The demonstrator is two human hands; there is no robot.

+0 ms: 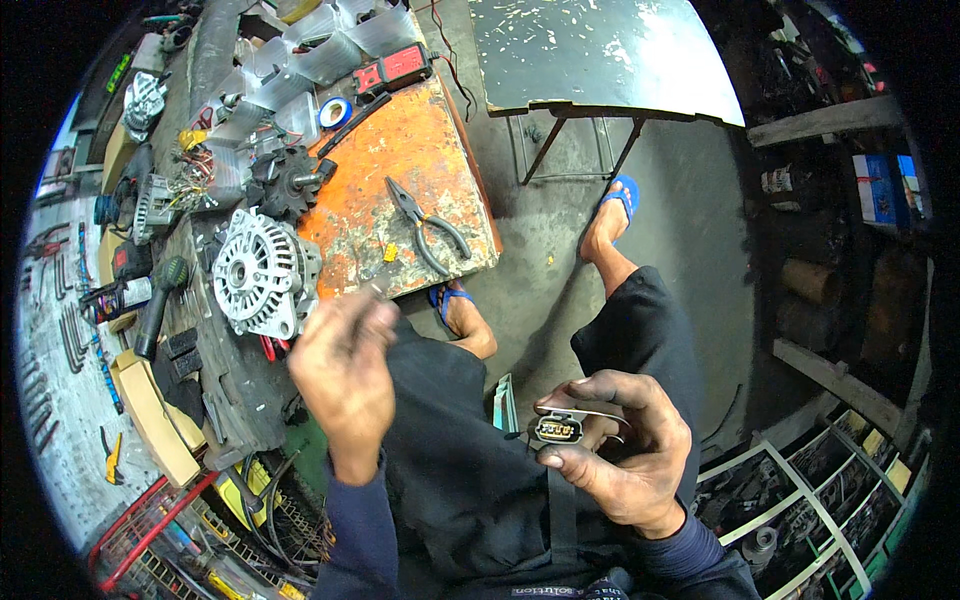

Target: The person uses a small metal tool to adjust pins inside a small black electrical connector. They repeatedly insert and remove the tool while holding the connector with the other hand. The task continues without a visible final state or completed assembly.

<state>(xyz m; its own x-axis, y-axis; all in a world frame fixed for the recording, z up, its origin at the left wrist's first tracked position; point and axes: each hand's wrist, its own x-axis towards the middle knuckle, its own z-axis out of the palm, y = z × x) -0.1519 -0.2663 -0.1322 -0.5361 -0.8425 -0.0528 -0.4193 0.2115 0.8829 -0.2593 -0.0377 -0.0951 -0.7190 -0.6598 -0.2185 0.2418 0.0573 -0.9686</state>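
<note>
Head view: right hand (645, 455) pinches a multi-pin electrical connector (557, 430) between thumb and fingers, above the person's lap. Connector: small, dark oval-ended shell, open face toward camera, tan-gold inside with a row of small pale contacts; thin curved pieces beside it, type unclear. Fingertips blackened. Left hand (343, 385) raised beside the silver alternator (258, 272), fingers curled, motion-blurred; can't tell if it grasps anything. Needle-nose pliers (405, 202) lie open on the worn orange bench top (400, 130).

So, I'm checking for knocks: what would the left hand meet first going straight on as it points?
The left hand would probably meet the near edge of the orange worktop first, though blur and unclear depth leave doubt.
</note>
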